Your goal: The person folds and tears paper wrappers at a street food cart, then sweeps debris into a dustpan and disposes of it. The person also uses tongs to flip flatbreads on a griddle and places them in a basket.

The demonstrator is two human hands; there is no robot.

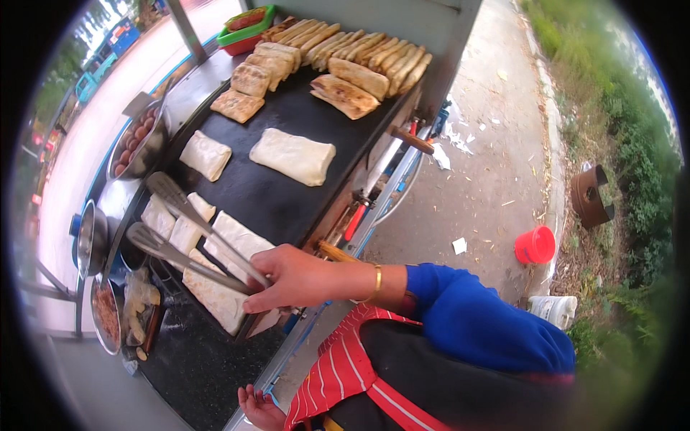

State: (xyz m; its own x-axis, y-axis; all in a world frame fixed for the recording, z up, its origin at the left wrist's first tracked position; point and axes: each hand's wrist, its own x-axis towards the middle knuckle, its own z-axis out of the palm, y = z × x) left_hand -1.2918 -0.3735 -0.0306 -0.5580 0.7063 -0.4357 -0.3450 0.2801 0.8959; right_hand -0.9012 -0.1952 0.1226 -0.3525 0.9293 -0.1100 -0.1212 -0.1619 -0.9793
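My right hand (294,277), with a blue sleeve and a gold bangle, grips metal tongs (202,264) that have slotted, spatula-like ends. The tongs reach over pale folded dough pieces (237,242) at the near left of the black griddle (264,199). A lightly browned flatbread (215,293) lies under the hand at the griddle's corner. Two more pale dough parcels, a large one (294,156) and a smaller one (205,155), rest mid-griddle. My left hand (261,408) is low by the counter edge, palm up, fingers loosely bent, with nothing seen in it.
Browned flatbreads (356,48) stand in rows at the griddle's far end. Beyond the left edge are a bowl of eggs (135,143), a metal bowl (92,237) and a bowl of filling (108,318). A wooden handle (412,140) juts from the front. A red bucket (535,245) stands on the ground.
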